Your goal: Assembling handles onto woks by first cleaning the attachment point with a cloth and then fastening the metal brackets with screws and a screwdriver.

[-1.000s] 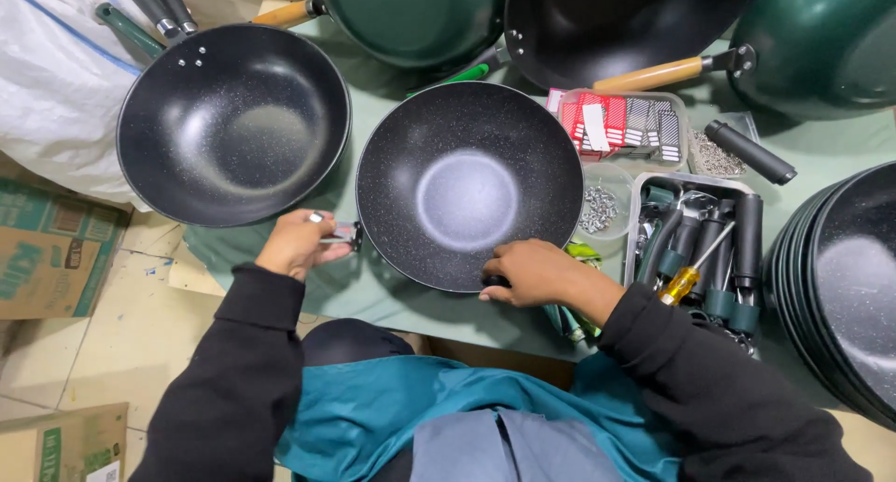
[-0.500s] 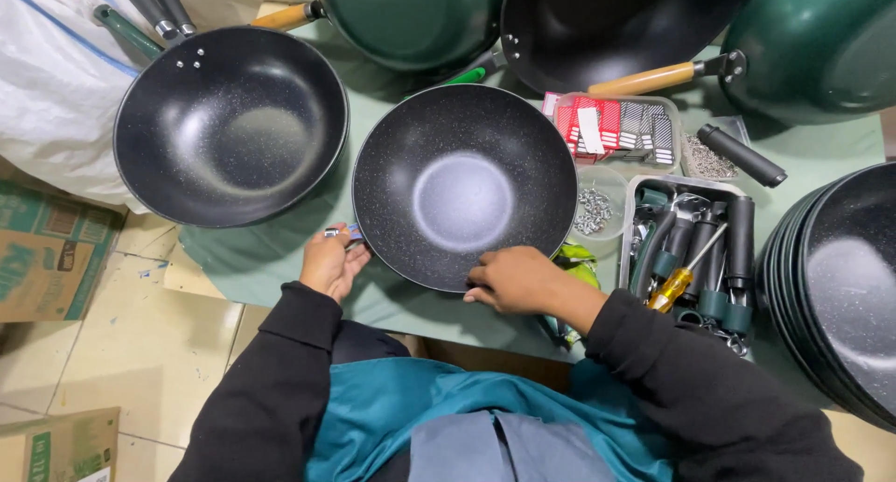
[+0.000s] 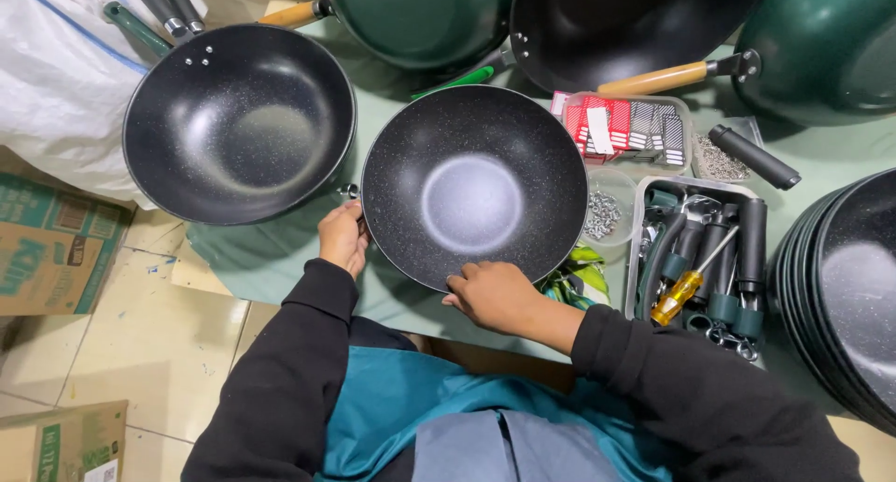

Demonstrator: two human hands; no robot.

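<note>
My left hand [image 3: 343, 238] sat at the left rim of the handleless black speckled wok [image 3: 474, 185], fingers curled around the rim edge beside its small metal handle bracket [image 3: 349, 191]. The forearm, in a black sleeve, ran down toward the lower left of the frame. My right hand [image 3: 492, 295] lay at the lower rim of the same wok, palm down, fingertips pressed on the rim edge in a light grasp; that forearm ran to the lower right. The wok rested at the centre of the frame on the green-covered table [image 3: 280, 258], mouth upward.

A second black wok with a dark handle [image 3: 240, 123] lay at the upper left, just beside the first, their rims near but apart. To the right of the centre wok stood a clear cup of small metal fasteners [image 3: 605, 211], and beyond it a grey tray [image 3: 644, 223] holding dark handles and a yellow-handled screwdriver [image 3: 686, 283]. A stack of black woks [image 3: 845, 286] occupied the right edge.

Compared with one second before, my left hand had moved from the bracket's outer tip, where it pinched a small part, inward onto the rim. My right hand had shifted leftward along the lower rim. The wok's position on the table was nearly unchanged.
</note>
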